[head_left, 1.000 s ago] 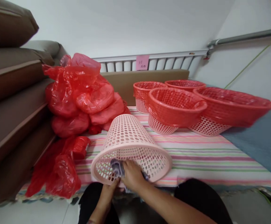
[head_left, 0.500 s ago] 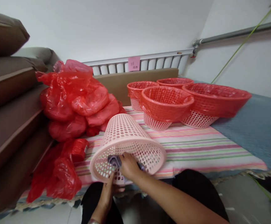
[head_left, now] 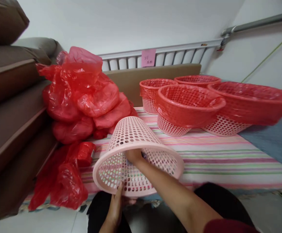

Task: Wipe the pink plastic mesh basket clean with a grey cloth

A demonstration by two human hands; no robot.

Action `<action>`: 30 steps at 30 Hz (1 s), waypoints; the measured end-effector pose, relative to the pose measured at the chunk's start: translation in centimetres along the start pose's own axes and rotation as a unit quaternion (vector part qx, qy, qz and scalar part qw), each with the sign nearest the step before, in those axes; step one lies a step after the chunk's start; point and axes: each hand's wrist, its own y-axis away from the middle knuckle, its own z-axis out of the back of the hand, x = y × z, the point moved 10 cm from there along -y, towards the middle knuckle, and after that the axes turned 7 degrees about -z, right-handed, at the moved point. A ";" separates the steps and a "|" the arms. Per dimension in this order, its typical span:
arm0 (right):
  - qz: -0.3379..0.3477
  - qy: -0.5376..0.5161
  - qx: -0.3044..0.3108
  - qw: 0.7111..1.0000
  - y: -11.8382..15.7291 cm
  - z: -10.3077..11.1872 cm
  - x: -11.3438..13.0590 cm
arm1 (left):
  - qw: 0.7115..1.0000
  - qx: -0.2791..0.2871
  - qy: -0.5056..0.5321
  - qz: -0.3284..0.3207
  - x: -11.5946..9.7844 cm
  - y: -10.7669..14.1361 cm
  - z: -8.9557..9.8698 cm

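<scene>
A pale pink perforated plastic basket (head_left: 136, 131) lies tipped on its side, its mouth facing me. My left hand (head_left: 116, 202) grips the lower rim, thumb inside and fingers underneath. Deep inside the basket is my right hand (head_left: 134, 156), closed on a greyish-purple cloth (head_left: 144, 155) that shows only in small part. The basket wall and rim hide most of its fingers. Beneath the basket spreads a striped cloth (head_left: 214, 155).
Red-lined baskets (head_left: 189, 97) stand at the back right. A heap of red plastic bags (head_left: 92, 97) and a red bag roll (head_left: 85, 154) sit to the left, beside stacked brown cushions (head_left: 12, 103). A radiator (head_left: 121, 63) with a pink note (head_left: 148, 58) runs along the wall.
My right hand has gone deeper into the basket with the cloth. My left hand stays at the lower rim. The camera view has shifted slightly.
</scene>
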 end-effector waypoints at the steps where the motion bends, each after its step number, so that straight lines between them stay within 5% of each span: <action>1: 0.002 0.039 0.020 0.999 1.6 -0.5 0.0 | 1.000 -0.001 0.005 0.002 0.2 -0.1 0.1; 5: 0.032 0.119 0.069 0.990 8.0 -1.6 0.2 | 1.000 -0.017 0.021 0.002 0.8 -0.5 0.6; 8: 0.045 0.119 0.061 0.990 10.2 -1.2 0.4 | 0.999 -0.022 0.028 -0.004 0.7 -0.8 0.6; 14: 0.008 0.075 0.058 0.995 8.6 -0.1 0.1 | 0.999 -0.030 0.017 0.013 0.6 -1.1 0.7; 18: -0.067 0.026 -0.017 0.997 6.2 4.3 -1.0 | 0.999 -0.032 -0.009 0.018 0.0 -0.7 0.8; 21: -0.031 0.015 -0.053 0.998 6.2 6.2 -0.8 | 0.998 -0.022 -0.056 0.013 -1.5 -0.2 -0.1; 25: 0.036 0.044 0.045 0.997 8.5 1.5 -1.8 | 0.995 -0.002 -0.096 -0.040 -4.4 -0.5 -4.5; 30: 0.040 0.049 0.041 0.997 8.6 -1.7 -4.0 | 0.986 0.031 -0.118 -0.115 -6.1 -1.8 -13.5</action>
